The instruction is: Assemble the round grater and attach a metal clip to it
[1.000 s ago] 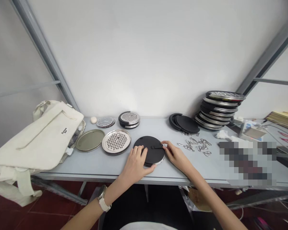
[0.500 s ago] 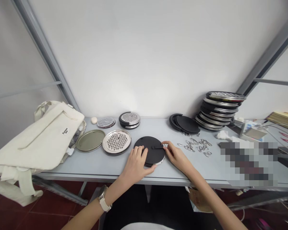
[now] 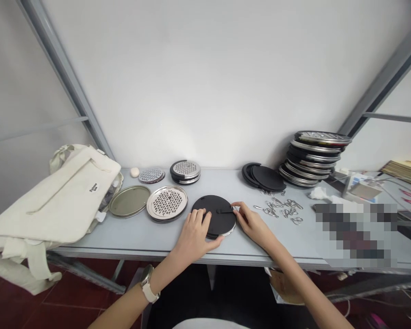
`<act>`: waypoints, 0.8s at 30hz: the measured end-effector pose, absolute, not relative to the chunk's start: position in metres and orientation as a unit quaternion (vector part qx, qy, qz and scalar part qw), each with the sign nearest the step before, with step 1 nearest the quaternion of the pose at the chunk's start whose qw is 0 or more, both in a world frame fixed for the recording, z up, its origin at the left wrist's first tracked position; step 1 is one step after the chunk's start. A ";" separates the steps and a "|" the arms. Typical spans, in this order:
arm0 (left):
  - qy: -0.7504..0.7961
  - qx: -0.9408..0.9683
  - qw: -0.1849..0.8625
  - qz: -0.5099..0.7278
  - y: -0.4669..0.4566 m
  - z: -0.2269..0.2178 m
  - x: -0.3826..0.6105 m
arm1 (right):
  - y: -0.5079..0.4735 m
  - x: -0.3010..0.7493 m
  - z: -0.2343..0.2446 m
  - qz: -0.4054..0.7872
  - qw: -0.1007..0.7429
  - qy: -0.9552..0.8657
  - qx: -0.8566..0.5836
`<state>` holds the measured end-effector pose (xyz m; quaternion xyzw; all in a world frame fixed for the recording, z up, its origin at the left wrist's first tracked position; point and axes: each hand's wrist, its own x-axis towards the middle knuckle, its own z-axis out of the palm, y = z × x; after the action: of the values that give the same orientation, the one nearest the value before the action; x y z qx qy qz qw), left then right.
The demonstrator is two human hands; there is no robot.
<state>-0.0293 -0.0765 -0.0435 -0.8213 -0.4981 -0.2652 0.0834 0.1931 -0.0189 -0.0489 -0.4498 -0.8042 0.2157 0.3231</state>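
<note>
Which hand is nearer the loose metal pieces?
Right. The right hand is at the right edge of the black disc, beside the metal pieces; the left hand is farther away, on the disc's left side.

You have a smooth, matt, plastic-looking black disc (image 3: 221,224) at lower centre, its rim (image 3: 230,232) shiny metal; left of it, a glossy, rough-holed metal plate (image 3: 167,203); far left, a matt cloth bag (image 3: 65,196).

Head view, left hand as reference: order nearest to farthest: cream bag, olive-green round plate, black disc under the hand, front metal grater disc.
From the left hand:
1. Black disc: touching, under the fingers.
2. Metal grater disc: just to its left.
3. Olive-green round plate: left, beyond the grater disc.
4. Cream bag: far left.
</note>
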 end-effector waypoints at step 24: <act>-0.494 -0.820 0.082 -0.277 -0.076 -0.045 -0.029 | -0.021 0.191 -0.040 0.184 0.374 -0.805 -0.422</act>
<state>-0.0291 -0.0756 -0.0445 -0.8200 -0.4940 -0.2770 0.0824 0.1915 -0.0213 -0.0403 -0.4220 -0.8049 0.1840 0.3745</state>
